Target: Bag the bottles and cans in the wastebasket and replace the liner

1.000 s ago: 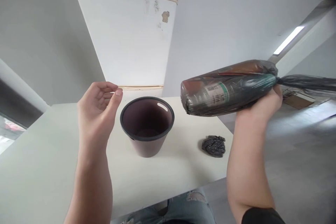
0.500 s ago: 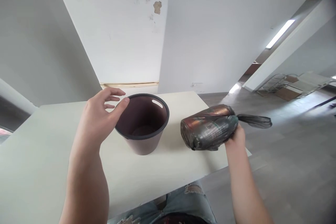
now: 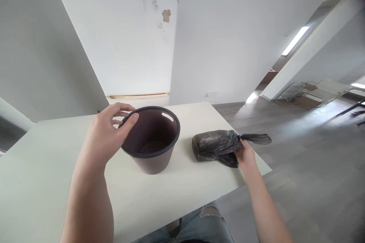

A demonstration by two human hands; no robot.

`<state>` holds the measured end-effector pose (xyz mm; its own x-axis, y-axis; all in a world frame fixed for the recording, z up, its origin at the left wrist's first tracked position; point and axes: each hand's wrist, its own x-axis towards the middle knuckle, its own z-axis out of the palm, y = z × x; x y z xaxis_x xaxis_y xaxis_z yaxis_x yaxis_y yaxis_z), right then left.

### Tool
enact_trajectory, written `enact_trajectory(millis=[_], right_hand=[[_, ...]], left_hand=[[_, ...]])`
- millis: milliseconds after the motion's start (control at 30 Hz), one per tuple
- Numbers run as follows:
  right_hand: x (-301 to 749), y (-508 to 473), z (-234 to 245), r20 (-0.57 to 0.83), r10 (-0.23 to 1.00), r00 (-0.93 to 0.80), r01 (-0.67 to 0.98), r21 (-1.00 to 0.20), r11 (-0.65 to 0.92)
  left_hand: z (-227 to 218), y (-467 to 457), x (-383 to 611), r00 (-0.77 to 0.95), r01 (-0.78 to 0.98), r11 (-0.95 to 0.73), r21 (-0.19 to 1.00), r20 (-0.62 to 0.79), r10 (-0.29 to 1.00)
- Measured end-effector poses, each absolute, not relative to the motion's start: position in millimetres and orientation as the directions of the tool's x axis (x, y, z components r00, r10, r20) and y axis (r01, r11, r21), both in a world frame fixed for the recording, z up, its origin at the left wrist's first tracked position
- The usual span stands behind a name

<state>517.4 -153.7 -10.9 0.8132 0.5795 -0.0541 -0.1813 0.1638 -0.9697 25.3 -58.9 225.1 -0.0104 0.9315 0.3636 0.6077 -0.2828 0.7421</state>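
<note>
A purple-brown trash bin (image 3: 155,164) with a dark rim and a slot handle stands upright on the white table. My left hand (image 3: 114,127) is at its left rim, thumb over the inner side and fingers behind the edge. To the right, a black plastic bag (image 3: 213,146), bunched into a bulky roll with a knotted tail, lies on the table or just above it. My right hand (image 3: 245,155) is closed on the bag near its knotted end. What the bag contains cannot be made out.
The white table (image 3: 188,186) ends at the right above a grey floor (image 3: 308,174). A white refrigerator (image 3: 122,41) stands behind it, beside a pale wall. A metal rack (image 3: 310,93) is far off at the right. My jeans show below the table's front edge.
My right hand has lowered the black bag toward the table, and its tail has swung lower. My left hand has closed in on the bin's rim. The view has shifted slightly.
</note>
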Motion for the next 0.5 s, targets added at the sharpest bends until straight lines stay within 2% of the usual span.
enact_trajectory(millis=[133,233,400,500], right_hand=[[517,-163,-9,-0.096,0.599,0.795,-0.189,-0.977,0.095],[516,-169,-8,-0.046,0.616,0.786,-0.099,-0.994,0.052],[524,-174,-11,-0.024,0.566,0.824,-0.026,-1.000,-0.005],[528,-182,-12,0.032,0.542,0.840,0.113,-0.987,-0.116]], left_hand=[[225,-59,25,-0.006,0.614,-0.286,0.736,0.367,0.930],[224,-59,25,0.006,0.607,-0.313,0.731,0.389,0.921],[226,-60,26,-0.008,0.602,-0.284,0.746,0.361,0.932],[229,-63,27,-0.020,0.605,-0.251,0.756,0.329,0.944]])
